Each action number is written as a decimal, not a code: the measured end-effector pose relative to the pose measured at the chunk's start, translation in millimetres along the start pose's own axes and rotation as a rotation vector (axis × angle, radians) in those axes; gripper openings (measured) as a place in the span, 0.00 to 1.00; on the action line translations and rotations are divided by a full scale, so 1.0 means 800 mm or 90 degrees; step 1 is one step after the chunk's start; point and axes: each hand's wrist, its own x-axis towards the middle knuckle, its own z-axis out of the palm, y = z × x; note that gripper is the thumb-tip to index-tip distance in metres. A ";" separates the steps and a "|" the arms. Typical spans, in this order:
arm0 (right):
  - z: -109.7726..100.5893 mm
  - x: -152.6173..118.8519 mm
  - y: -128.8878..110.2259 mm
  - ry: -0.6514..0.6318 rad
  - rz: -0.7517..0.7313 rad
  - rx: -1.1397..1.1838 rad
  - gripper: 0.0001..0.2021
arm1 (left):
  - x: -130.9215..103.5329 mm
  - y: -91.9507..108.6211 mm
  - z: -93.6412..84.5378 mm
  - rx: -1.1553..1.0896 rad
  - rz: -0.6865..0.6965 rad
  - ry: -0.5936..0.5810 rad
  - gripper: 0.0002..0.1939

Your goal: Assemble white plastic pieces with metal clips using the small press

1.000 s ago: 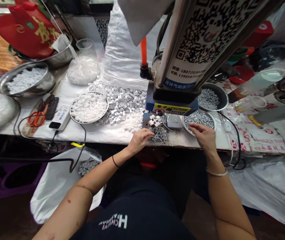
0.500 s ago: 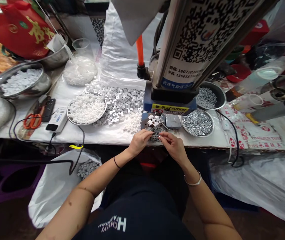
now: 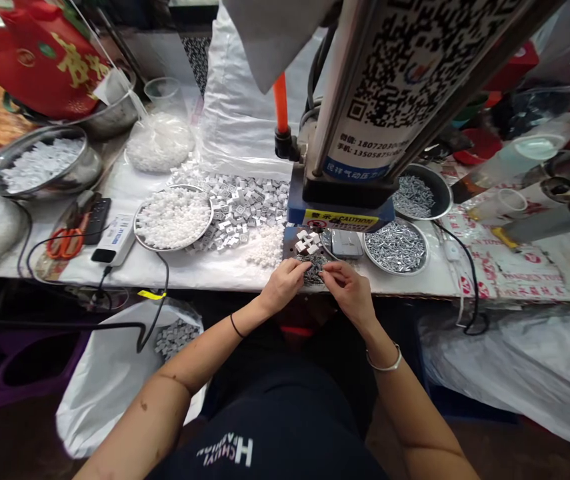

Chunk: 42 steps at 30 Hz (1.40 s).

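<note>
My left hand (image 3: 283, 287) has its thumb and fingers pinched together at the left edge of a small heap of metal pins (image 3: 313, 272). Whatever lies between those fingertips is too small to make out. On the heap's right side, my right hand (image 3: 351, 291) pinches a small metal pin whose shiny end shows at the fingertips. Just behind the heap, several white square plastic pieces (image 3: 309, 241) sit on the metal base (image 3: 290, 244) of a press. The blue press head (image 3: 339, 212), with a yellow caution label, hangs above them.
Right of the press stand a bowl of metal pins (image 3: 395, 247) and a dark pan (image 3: 442, 190) of more. At left are a bowl of small white parts (image 3: 173, 217), loose grey-white square pieces (image 3: 249, 203), a white power bank (image 3: 115, 240) and orange-handled scissors (image 3: 65, 243).
Both hands have shifted very slightly to the right over the pin heap. Their pinched grips look the same, and the press head has not visibly moved.
</note>
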 end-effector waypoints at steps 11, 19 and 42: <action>0.013 -0.001 -0.015 -0.036 -0.049 -0.047 0.07 | 0.005 0.010 -0.021 -0.625 -0.462 -0.027 0.18; 0.010 0.009 -0.010 -0.115 -0.155 -0.094 0.07 | 0.014 0.018 -0.034 -0.685 -0.462 -0.029 0.18; 0.044 -0.017 0.004 0.077 -0.003 0.113 0.10 | 0.010 -0.137 -0.085 0.404 -0.265 -0.085 0.06</action>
